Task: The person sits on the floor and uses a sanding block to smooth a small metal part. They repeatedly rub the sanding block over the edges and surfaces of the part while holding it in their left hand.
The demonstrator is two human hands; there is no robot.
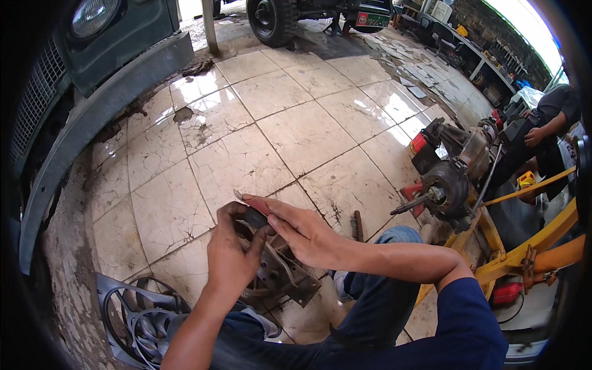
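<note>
Just off centre at 8 o'clock, L hand (231, 250) grips a small dark blocky pc (254, 217), R hand (306, 232), fingers near-straight, holding a thin reddish strip (256, 203) against it, w/ a holed dark-metal bracket (279, 272) at 6 o'clock.

Floor (327, 129): cream ceramic tile, cracked and stained, chipped toward far left. On it: perforated metal bracket (287, 280) near centre, dark ribbed bar (357, 227) just right, loose tile pieces (420, 74) far right, vehicle tyre (282, 23) far centre.
</note>
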